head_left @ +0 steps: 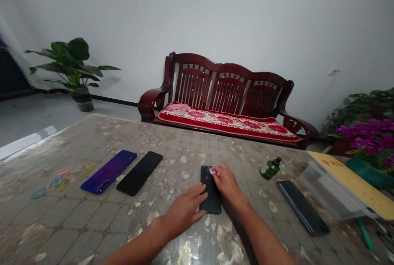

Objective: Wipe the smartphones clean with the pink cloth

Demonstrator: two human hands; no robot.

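Observation:
A dark phone [211, 199] lies on the patterned tabletop straight ahead, with a small round mark near its upper part. My left hand [187, 205] rests at the phone's left edge, fingers stretched out and their tips on it. At the upper right of the phone, my right hand [226, 180] pinches a small whitish-pink wad [212, 171], perhaps tissue or cloth, against the surface. The fingers hide most of the wad. To the left lie a black phone [140, 173] and a purple-blue phone [108, 171], side by side and slanted.
At right stand a small green bottle [271, 168], another dark phone [303, 207] and a clear plastic box [323, 193] under a yellow board [353, 183]. Colourful bands [58, 178] lie at left. A wooden bench [227, 88] stands beyond the table [172, 248].

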